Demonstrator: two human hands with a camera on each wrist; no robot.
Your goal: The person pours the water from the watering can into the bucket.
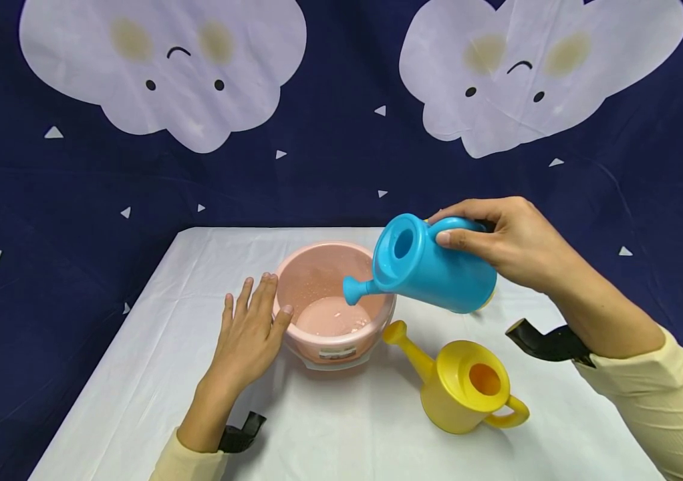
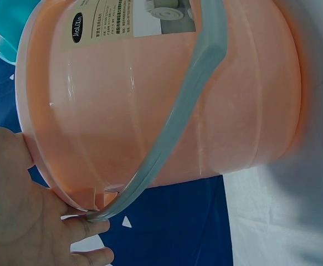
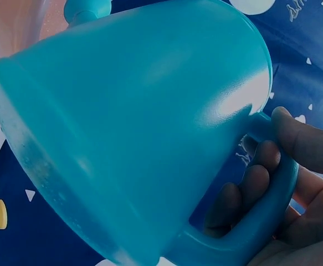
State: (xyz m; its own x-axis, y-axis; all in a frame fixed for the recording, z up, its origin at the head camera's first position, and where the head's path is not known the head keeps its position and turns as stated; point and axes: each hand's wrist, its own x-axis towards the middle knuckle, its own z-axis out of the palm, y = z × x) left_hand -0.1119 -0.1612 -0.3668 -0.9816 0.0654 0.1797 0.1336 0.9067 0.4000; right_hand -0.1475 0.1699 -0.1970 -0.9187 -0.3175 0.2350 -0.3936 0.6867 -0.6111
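Observation:
My right hand (image 1: 512, 240) grips the handle of a blue watering can (image 1: 444, 274), fingers curled round it in the right wrist view. The can is tilted, its spout pointing left over the pink bucket (image 1: 335, 341). A little water shows on the bucket's bottom, with droplets on its inner wall. Against the bucket's left rim rests my left hand (image 1: 251, 334), fingers straight and spread. From the left wrist, the bucket's grey carrying handle (image 2: 172, 133) hangs down its side, with my fingertips at its pivot. A yellow watering can (image 1: 464, 387) stands upright in front, to the bucket's right.
A white cloth (image 1: 143, 361) covers the table. Behind the blue can, a bit of something yellow (image 1: 488, 302) peeks out, mostly hidden. The dark blue backdrop (image 1: 341, 180) with clouds and small triangles hangs at the table's far edge.

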